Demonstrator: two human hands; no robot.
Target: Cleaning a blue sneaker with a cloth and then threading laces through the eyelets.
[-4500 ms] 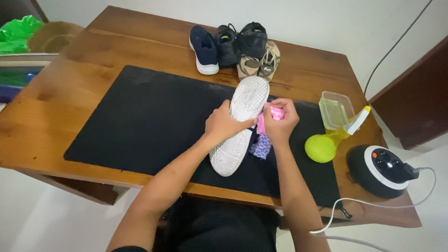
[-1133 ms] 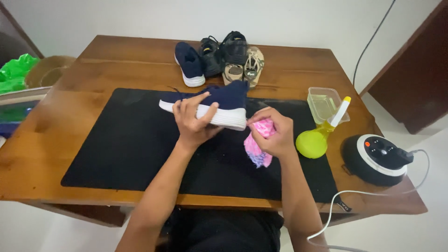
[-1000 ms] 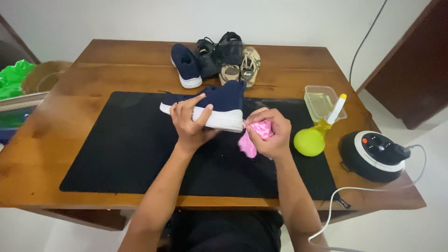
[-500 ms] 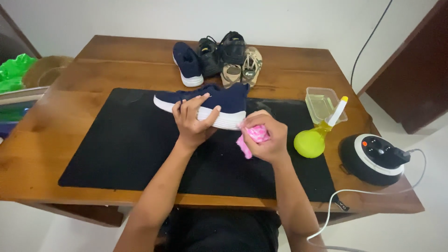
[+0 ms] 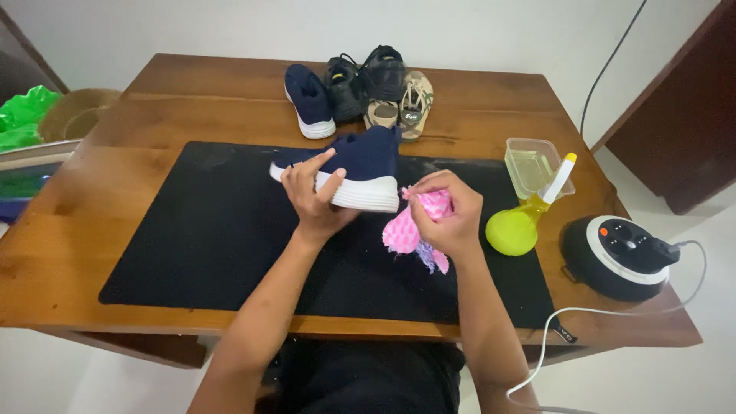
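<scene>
**Wiping the shoe sole: where the grip could fail**

Holding the navy shoe [image 5: 354, 165] above the black mat [image 5: 215, 230], my left hand [image 5: 310, 195] was closed around its white sole, with the thumb on top and the fingers below. My right hand [image 5: 448, 215] was closed on the pink cloth [image 5: 406, 230], touching the heel end of the sole.

I judged the shoe could twist out of the left hand if the cloth pushed hard at the heel, because the grip was near the middle only. The hanging part of the cloth could also drag on the mat. The yellow-green squeeze bottle [image 5: 515, 228] stood near my right wrist, with the clear container [image 5: 533, 165] behind it; a wide elbow move could knock it over on the tabletop [image 5: 92, 253], toward the round black device [image 5: 617, 257].
</scene>
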